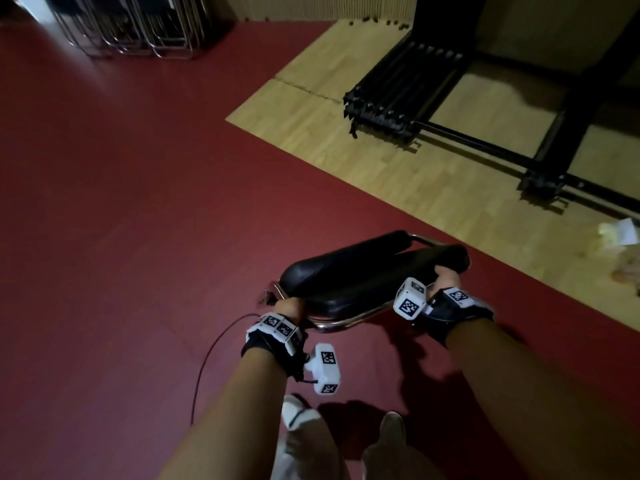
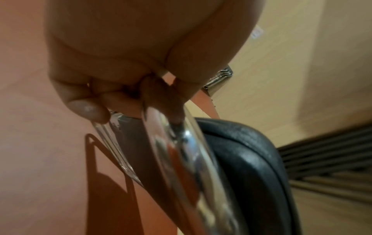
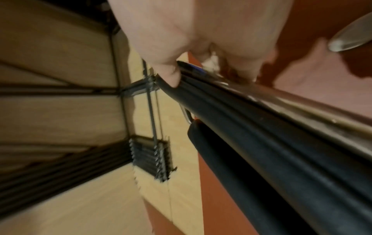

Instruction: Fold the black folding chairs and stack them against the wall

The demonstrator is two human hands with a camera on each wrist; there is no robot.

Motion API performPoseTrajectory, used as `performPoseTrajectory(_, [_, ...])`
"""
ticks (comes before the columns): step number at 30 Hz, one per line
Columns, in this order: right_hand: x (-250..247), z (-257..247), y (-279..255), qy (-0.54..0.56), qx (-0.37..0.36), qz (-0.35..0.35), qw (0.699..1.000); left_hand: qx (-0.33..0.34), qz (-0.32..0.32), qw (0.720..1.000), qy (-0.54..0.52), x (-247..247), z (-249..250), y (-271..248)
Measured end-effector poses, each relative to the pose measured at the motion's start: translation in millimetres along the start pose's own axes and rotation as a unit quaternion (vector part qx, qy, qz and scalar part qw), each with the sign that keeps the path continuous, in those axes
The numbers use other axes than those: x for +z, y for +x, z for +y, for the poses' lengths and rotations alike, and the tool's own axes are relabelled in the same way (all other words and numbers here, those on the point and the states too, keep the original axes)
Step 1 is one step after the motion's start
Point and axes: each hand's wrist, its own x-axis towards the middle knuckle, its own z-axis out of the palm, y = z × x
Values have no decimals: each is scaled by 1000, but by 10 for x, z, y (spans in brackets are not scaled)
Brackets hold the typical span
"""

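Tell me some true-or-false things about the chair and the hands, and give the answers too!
1. Both hands hold the folded chair. True.
2. The left hand grips the padded seat. False: it grips the chrome frame tube.
3. The floor under the chair is red. True.
4. The right hand hangs free. False: it grips the chair's black padded edge.
5. Chrome-framed chairs stand at the far wall. True.

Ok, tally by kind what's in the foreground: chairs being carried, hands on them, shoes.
Black padded folding chair with chrome tube frame, carried: 1
Hands gripping it: 2, left hand and right hand
Shoes: 2, left shoe and right shoe
Total: 5
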Motion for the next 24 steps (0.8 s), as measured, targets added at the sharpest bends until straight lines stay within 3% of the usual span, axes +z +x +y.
performPoseTrajectory(4, [542,-83,-8,-20,-13,-52,998,-36,11,999,-14,-301,224,198])
performPoseTrajectory(6, [823,-105,32,-113,-10,-77,991,-11,3,1000,6,-468,481,27])
performPoseTrajectory(12, [1577,-1,69,-271,13,-111,956,-25,-88,996,25,-841,991,253])
performPoseTrajectory(19, [1998,25,-166,-279,0,-112,954,-54,-213,975,36,-1023,1317,375])
performPoseTrajectory(24, [2108,-92,-89,-280,-17,-92,955,-54,-212,976,7,-1099,1484,524])
